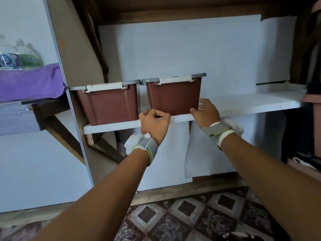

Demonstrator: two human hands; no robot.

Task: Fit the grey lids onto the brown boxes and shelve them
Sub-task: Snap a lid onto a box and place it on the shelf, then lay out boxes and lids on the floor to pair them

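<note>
Two brown boxes stand side by side on the white shelf [243, 103]. The left box [111, 106] carries a grey lid [132, 82] with a white latch. The right box [173, 96] has its own grey lid [199, 75] and white latch, and sits slightly tilted. My left hand [154, 124] is curled into a loose fist at the shelf's front edge, just below the right box's lower left corner. My right hand [205, 112] has its fingers spread at the box's lower right corner, touching or nearly touching it. Neither hand grips anything.
The shelf continues bare to the right of the boxes. A slanted wooden frame [81, 49] bounds the left side. Water bottles [19, 56] stand on a purple cloth [31, 82] at far left. Another brown box edge [312, 101] shows at far right. Patterned floor tiles lie below.
</note>
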